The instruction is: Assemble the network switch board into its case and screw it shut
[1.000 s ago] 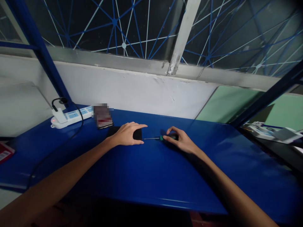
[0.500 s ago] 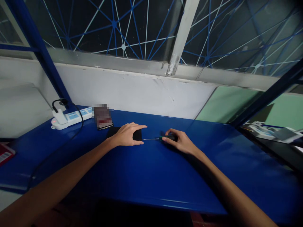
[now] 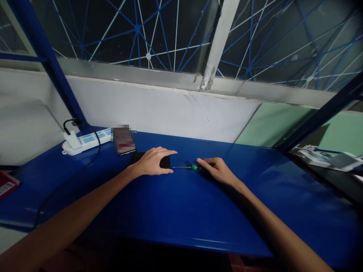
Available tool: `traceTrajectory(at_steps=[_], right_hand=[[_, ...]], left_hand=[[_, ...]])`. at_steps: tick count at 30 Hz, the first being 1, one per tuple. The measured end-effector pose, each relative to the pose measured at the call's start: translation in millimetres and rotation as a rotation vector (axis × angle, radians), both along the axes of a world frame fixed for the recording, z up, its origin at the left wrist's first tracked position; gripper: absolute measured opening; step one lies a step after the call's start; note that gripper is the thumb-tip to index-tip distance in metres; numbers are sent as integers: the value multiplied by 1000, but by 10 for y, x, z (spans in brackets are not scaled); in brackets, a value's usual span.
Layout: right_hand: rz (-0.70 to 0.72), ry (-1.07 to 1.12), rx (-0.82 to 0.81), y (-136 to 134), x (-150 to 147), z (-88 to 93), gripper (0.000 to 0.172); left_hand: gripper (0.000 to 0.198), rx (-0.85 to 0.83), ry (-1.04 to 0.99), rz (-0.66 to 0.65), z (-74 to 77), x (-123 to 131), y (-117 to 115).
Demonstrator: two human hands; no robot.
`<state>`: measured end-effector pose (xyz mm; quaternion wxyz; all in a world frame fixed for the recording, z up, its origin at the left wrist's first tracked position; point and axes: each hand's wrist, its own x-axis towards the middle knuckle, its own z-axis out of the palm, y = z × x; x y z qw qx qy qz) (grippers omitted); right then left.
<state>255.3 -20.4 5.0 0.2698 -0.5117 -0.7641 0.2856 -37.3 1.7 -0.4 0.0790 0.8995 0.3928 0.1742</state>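
My left hand [image 3: 151,161] lies over a flat black rectangular object [image 3: 165,161] on the blue table, steadying it between the thumb at the near side and the fingers at the far side. Most of that object is under the palm, so its exact kind cannot be made out. To the right, my right hand [image 3: 218,169] is closed round the handle of a screwdriver [image 3: 194,167] with a green collar. Its thin metal shaft points left, level with the tabletop, and the tip meets the right end of the black object near my left thumb.
Behind my left hand lies a phone [image 3: 124,141], partly blurred. A white power strip [image 3: 90,141] with a plugged-in adapter stands at the back left, its black cable [image 3: 68,177] running toward the front edge. A red box [image 3: 7,185] is far left; papers [image 3: 320,156] lie at right.
My right hand has shifted slightly back along the screwdriver and changed its finger position, uncovering the green collar. My left hand and the black object stay almost where they were.
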Motion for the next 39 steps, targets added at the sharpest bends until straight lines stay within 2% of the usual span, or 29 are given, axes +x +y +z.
traceTrajectory(at_steps=[5, 7, 10, 13, 15, 21, 23, 27, 30, 33, 35, 37, 39], right_hand=[[-31, 49, -141, -35, -30, 3, 61], [15, 83, -158, -54, -41, 46, 55], [84, 143, -158, -67, -39, 110, 37], [115, 219, -227, -49, -19, 120, 36], [83, 230, -250, -25, -5, 98, 36], [2, 36, -41, 5, -8, 25, 45], [1, 25, -32, -9, -21, 32, 51], [38, 172, -183, -38, -39, 105, 36], [38, 224, -268, -45, -43, 147, 39], [-64, 127, -172, -49, -56, 137, 41], [-136, 20, -69, -55, -72, 114, 49], [-152, -24, -16, -63, -85, 96, 55], [-114, 36, -40, -66, -87, 97, 51]], left_hand=[[68, 2, -4, -9, -2, -12, 8], [68, 3, -1, -12, 0, -12, 6], [68, 0, 4, -12, 9, -10, 0], [68, -3, 10, -9, 20, -5, -5], [68, -3, 11, -5, 28, -3, -8], [68, -14, 9, -5, 41, -2, -14], [68, -15, 11, -5, 37, -4, -11], [68, -9, 9, -7, 29, -4, -6], [67, 0, 5, -12, 18, -5, -3], [68, 4, 0, -17, -3, -11, 9], [68, 4, 2, -18, -16, -17, 18], [69, 6, 3, -18, -21, -21, 25], [68, 8, 6, -17, -17, -22, 25]])
